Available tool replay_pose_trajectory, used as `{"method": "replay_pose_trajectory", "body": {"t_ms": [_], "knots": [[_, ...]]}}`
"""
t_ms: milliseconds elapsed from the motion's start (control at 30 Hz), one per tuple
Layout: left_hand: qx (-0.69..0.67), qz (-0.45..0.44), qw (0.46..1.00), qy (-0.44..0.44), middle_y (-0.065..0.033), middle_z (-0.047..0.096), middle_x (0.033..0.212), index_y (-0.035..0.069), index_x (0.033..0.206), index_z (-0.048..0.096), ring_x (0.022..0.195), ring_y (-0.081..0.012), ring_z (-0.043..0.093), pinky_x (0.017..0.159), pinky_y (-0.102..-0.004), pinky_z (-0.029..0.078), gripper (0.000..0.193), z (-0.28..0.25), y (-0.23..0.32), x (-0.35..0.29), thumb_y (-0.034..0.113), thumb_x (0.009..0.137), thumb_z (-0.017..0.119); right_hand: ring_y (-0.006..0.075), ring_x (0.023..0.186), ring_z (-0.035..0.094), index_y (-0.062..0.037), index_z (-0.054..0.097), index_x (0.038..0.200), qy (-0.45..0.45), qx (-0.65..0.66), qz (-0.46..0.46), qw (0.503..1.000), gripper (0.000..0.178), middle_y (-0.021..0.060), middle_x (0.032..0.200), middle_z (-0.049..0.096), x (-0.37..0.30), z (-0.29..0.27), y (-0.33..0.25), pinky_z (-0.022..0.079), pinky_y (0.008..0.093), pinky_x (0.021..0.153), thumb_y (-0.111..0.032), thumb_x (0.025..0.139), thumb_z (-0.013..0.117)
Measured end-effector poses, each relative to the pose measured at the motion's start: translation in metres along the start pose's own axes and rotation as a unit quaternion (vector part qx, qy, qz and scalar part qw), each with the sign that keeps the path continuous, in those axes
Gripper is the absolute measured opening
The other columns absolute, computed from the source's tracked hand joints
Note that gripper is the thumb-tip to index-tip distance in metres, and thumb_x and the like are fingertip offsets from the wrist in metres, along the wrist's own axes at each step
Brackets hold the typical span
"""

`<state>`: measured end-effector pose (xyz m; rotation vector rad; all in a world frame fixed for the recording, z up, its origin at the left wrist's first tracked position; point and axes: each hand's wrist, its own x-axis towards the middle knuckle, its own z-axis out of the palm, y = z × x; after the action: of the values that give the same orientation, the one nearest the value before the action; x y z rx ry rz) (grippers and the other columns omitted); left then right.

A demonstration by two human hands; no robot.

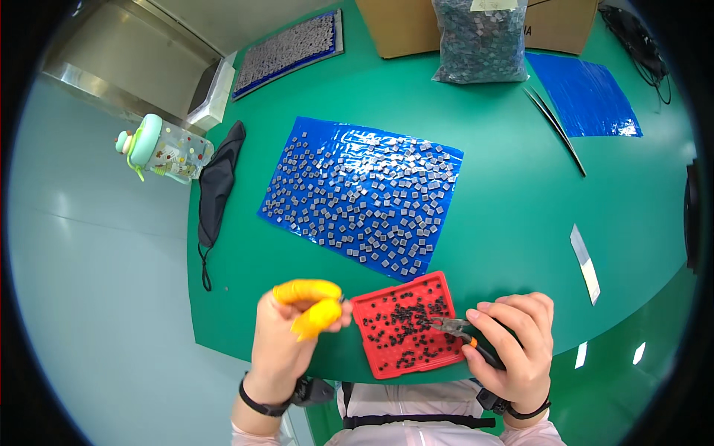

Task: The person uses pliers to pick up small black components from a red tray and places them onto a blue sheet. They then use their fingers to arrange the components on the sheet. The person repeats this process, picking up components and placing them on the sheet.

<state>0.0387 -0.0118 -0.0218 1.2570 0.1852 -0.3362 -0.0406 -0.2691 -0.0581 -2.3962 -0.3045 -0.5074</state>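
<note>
Yellow finger cots cover the thumb and a finger of my left hand, which pinches a small dark piece just left of the red tray. Too little of that piece shows to tell its kind. My right hand grips a pair of small pliers with black and orange handles. Their metal jaws hang over the right side of the red tray. Many tiny black parts lie scattered in the tray. Beyond it, a blue sheet carries many small grey square pieces.
To the right lie tweezers, a blade-like strip and another blue sheet. At the back stand a bag of pieces and cardboard boxes. A filled grey panel, a bottle and a black mask are leftward.
</note>
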Motion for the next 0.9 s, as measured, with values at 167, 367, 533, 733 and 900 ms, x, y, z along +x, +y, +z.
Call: {"method": "replay_pose_trajectory", "body": {"t_ms": [167,367,533,733,900], "knots": [[0.244,-0.06,0.968,-0.001,-0.0144,0.072,0.092,-0.005,0.102,0.069,0.079,-0.0183,0.07,0.075,-0.0272,0.057,0.023,0.009,0.007,0.04,0.006,0.084,0.075,0.0243,0.092,0.059,-0.0074,0.071,0.107,0.008,0.027,-0.003,1.0,0.042,0.0046,0.107,0.065,-0.002,0.0,0.001,0.043,0.0421,0.082,-0.017,0.066,0.079],[0.418,-0.006,0.908,0.021,-0.0102,0.073,0.096,-0.004,0.102,0.071,0.083,-0.0143,0.07,0.075,-0.0256,0.055,0.019,0.026,0.008,0.034,-0.001,0.083,0.073,0.0274,0.088,0.06,-0.0062,0.07,0.102,0.035,0.06,-0.003,0.998,0.044,0.007,0.104,0.066,-0.003,0.001,0.006,0.043,0.043,0.077,-0.015,0.06,0.077],[0.62,0.281,0.732,-0.03,-0.0108,0.073,0.097,0.003,0.102,0.073,0.085,-0.0189,0.068,0.074,-0.028,0.055,0.025,0.032,0.01,0.027,-0.004,0.079,0.073,0.0266,0.089,0.06,-0.0078,0.071,0.103,0.034,0.072,-0.005,0.997,0.045,0.0062,0.106,0.065,-0.005,0.001,0.009,0.043,0.0427,0.077,-0.014,0.059,0.078],[0.672,0.36,0.642,-0.088,-0.011,0.068,0.107,0.006,0.114,0.066,0.097,-0.0256,0.064,0.079,-0.0329,0.054,0.041,0.038,0.004,0.03,-0.008,0.076,0.068,0.0264,0.089,0.06,-0.0088,0.071,0.103,0.038,0.073,-0.004,0.997,0.044,0.0055,0.105,0.065,-0.006,0.002,0.009,0.043,0.0425,0.077,-0.016,0.061,0.078],[0.706,0.349,0.606,-0.114,-0.011,0.069,0.106,0.005,0.113,0.066,0.102,-0.0275,0.064,0.08,-0.0342,0.054,0.039,0.037,0.003,0.029,-0.008,0.076,0.069,0.0261,0.088,0.06,-0.0096,0.071,0.103,0.041,0.073,-0.005,0.996,0.043,0.0049,0.104,0.066,-0.006,0.002,0.009,0.043,0.0423,0.076,-0.017,0.061,0.078]]}}
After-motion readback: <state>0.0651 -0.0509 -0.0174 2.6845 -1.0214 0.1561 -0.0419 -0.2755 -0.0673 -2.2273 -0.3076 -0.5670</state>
